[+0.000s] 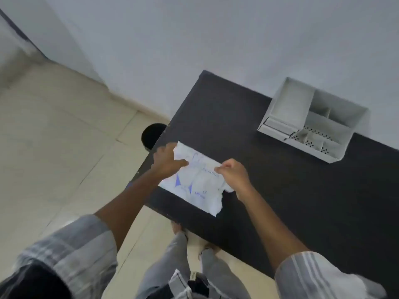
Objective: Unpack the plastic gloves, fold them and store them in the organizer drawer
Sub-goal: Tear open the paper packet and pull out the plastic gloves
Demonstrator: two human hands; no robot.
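Unpacking | left hand (167, 161) and right hand (234, 174) both pinching glove packet (194, 180) at frame centre, bracing it on counter (269, 190) for opening | organizer (313, 121) waiting upper right

Dark table (280, 190): right side cut off by the frame edge.
Glove packet (194, 180) on the table: blue print blurred, mostly unreadable; upper edge partly covered by both hands.
Black round object (151, 134) beside the table's left edge: partly hidden behind it, unidentifiable.
Organizer (313, 119) on the table: drawer contents indiscernible.
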